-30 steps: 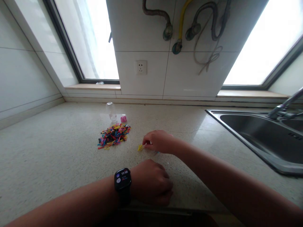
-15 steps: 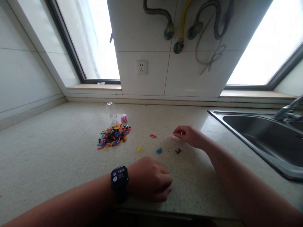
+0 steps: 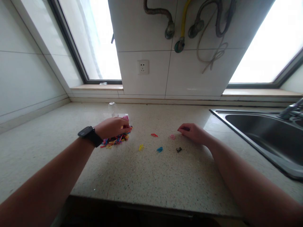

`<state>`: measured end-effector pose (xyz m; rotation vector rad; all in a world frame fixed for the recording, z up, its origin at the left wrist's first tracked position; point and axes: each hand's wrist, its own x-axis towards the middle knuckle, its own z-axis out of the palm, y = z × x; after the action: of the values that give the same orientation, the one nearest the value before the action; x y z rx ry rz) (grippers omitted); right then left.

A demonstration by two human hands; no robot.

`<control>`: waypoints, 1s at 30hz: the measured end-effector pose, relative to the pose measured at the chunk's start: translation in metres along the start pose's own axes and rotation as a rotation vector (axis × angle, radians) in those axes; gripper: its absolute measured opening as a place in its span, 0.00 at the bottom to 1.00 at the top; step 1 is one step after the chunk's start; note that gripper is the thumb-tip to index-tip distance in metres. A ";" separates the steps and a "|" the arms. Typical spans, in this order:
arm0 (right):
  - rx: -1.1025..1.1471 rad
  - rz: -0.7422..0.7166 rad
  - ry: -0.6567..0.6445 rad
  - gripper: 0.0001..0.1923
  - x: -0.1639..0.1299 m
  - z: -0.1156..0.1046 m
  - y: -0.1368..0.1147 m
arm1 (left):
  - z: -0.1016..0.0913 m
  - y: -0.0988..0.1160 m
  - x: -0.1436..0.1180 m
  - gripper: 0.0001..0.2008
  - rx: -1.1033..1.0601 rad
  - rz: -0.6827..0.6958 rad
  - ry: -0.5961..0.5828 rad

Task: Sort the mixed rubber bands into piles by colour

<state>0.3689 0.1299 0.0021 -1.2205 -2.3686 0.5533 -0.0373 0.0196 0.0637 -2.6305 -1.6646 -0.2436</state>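
Both forearms reach forward from the near edge. The left hand (image 3: 113, 127) is stretched far and to the left, palm down, fingers curled downward, a watch (image 3: 90, 135) on its wrist. The right hand (image 3: 193, 132) rests low on the right, fingers loosely bent, pointing left.

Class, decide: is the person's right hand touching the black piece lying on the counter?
Apart. The head view shows bare counter between the right hand and the black piece, which lies nearer the camera.

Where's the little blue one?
In the head view, the blue band lies on the countertop mid-frame, between the yellow band to its left and the black band to its right.
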 end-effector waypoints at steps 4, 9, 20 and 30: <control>0.003 -0.004 -0.021 0.16 0.002 0.001 0.003 | 0.003 -0.012 -0.003 0.12 -0.129 -0.010 -0.123; 0.017 0.004 -0.042 0.16 0.002 0.002 0.005 | 0.010 -0.020 -0.001 0.11 -0.198 -0.008 -0.173; 0.021 0.001 -0.058 0.15 0.002 0.002 0.005 | 0.003 -0.009 0.000 0.11 -0.240 0.015 -0.095; -0.053 -0.019 -0.068 0.16 0.002 0.004 -0.004 | 0.032 0.065 0.028 0.12 -0.296 -0.132 0.295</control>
<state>0.3630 0.1291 0.0017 -1.2186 -2.4641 0.5372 0.0365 0.0199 0.0399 -2.5087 -1.8167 -0.8975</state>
